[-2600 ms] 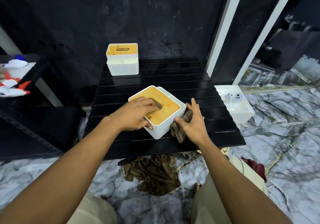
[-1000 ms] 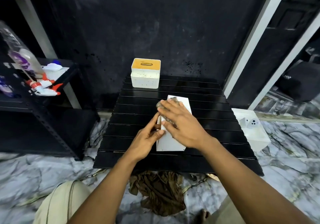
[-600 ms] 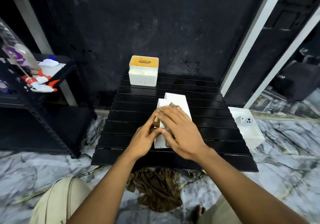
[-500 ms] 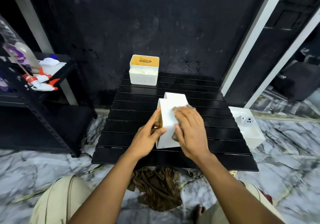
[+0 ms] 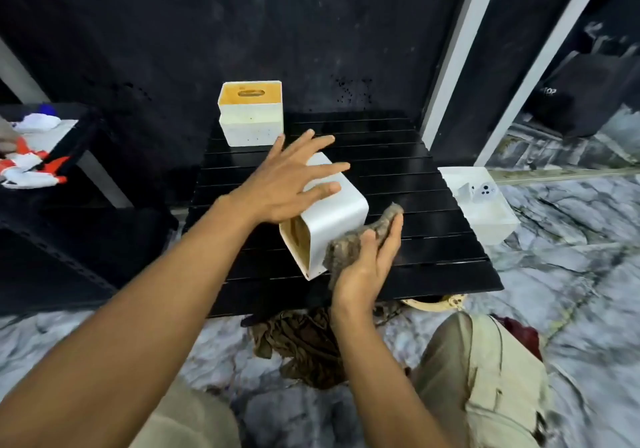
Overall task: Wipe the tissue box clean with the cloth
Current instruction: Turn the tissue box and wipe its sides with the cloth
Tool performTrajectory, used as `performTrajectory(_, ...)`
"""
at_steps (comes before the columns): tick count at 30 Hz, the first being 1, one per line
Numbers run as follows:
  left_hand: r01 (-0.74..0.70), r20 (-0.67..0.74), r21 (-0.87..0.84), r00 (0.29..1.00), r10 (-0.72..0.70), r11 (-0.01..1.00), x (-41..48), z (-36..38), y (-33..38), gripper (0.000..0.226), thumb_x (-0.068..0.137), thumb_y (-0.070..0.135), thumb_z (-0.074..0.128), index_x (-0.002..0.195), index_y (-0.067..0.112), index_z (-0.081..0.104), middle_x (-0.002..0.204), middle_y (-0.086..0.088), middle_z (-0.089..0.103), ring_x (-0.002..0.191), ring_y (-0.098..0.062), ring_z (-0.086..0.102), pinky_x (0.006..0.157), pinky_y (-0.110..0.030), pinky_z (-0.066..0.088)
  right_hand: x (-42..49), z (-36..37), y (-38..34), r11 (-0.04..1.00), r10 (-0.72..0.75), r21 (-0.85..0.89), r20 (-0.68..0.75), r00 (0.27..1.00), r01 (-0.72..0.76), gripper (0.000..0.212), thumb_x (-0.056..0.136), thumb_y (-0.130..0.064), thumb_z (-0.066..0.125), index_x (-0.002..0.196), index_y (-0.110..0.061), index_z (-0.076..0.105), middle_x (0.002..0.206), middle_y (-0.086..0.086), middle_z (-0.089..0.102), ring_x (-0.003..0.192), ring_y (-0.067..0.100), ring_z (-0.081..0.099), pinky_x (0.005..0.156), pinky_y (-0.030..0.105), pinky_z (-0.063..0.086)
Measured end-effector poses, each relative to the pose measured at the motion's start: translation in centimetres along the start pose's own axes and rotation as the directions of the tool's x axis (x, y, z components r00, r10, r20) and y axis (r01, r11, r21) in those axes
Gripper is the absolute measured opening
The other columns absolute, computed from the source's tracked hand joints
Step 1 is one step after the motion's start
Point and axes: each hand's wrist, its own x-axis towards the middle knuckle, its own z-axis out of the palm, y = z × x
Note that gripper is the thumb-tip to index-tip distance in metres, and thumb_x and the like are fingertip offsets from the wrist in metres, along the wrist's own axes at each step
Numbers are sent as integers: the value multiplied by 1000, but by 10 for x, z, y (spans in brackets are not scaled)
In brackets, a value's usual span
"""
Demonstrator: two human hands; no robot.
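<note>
Floor: we see a grey-veined marble floor (image 5: 571, 274) beneath everything.
Table: a low black slatted table (image 5: 398, 177) stands on it against a dark wall.
Shelf: a black metal shelf rack (image 5: 79, 232) stands just left of the table.
Tissue box: the white tissue box with rounded corners (image 5: 337, 213) lies tipped on its side near the table's middle. Its tan wooden lid faces the near left. It sits between our two hands.
Left hand: our left hand (image 5: 277, 187) is released, with fingers straight and fanned wide. The palm rests on the box's upper left edge. We cannot tell whether the fingertips touch the top face.
Right hand: our right hand (image 5: 372, 260) sits at the box's near right side and grasps the rag between thumb and fingers.
Cloth: the crumpled grey-brown cloth (image 5: 346, 250) touches the box's right-hand wall by its near corner.
Second box: a matching white box with a slotted wooden lid (image 5: 251, 125) stands upright at the table's far left corner, apart from our hands.
Floor rag: a dark brown crumpled rag (image 5: 304, 347) lies under the table's near edge.
</note>
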Motion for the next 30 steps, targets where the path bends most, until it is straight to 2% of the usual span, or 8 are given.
performTrajectory(5,6,56,-11,998,-6,1000,15,24,-9,56,93,65,7,140,56,37,157,11,31,148,-13,15,115,-51,13,-8,23,25,964,-104,-225,172,979,142,67,97,-27,29,155,-21,-3,163,-10,-14,147,1,-17,120,24,-9)
performTrajectory(8,33,56,4,998,-33,999,16,24,-8,53,95,61,11,140,56,39,155,12,31,147,-14,15,114,-49,13,-4,17,44,949,183,-272,55,982,-161,69,95,-41,22,155,-22,-6,162,-7,-16,148,10,-18,120,30,-9)
performTrajectory(10,43,44,10,998,-44,999,17,25,-7,51,95,59,14,139,56,40,155,13,32,147,-13,16,113,-49,14,0,18,37,946,242,-235,46,969,-225,72,91,-44,22,155,-23,-4,163,-8,-14,148,10,-17,121,31,-8)
performTrajectory(16,52,1,0,999,-52,999,18,32,-9,51,94,63,12,136,60,41,151,16,35,145,-11,20,111,-49,18,-2,39,12,964,-177,-176,141,974,201,63,98,-36,22,155,-20,2,163,-11,-10,147,1,-17,120,24,-7)
performTrajectory(18,58,-3,-11,998,-58,998,18,32,-10,49,95,61,15,135,60,42,151,16,35,144,-11,20,112,-50,17,-5,30,33,952,-141,-255,118,983,167,63,99,-34,22,156,-18,-1,163,-9,-12,148,4,-17,122,31,-5)
performTrajectory(22,58,-8,-18,998,-58,998,18,31,-6,48,96,58,17,136,57,43,151,15,35,145,-12,18,112,-50,16,-3,15,48,940,165,-313,81,983,-132,68,95,-46,20,154,-25,-8,161,-13,-17,143,-2,-19,123,41,-2)
performTrajectory(27,54,-7,10,999,-54,998,15,33,-3,53,90,65,17,137,58,40,152,16,33,146,-12,17,113,-51,16,0,25,29,957,-95,-261,125,988,125,65,98,-45,19,155,-25,-6,161,-18,-16,145,-3,-19,121,27,-5)
performTrajectory(30,87,1,31,996,-87,996,11,32,-2,52,90,64,23,138,57,39,153,15,31,146,-13,14,113,-49,13,-5,16,44,944,-5,-329,105,995,39,65,99,-48,18,155,-27,-6,161,-16,-15,146,1,-18,123,37,-2)
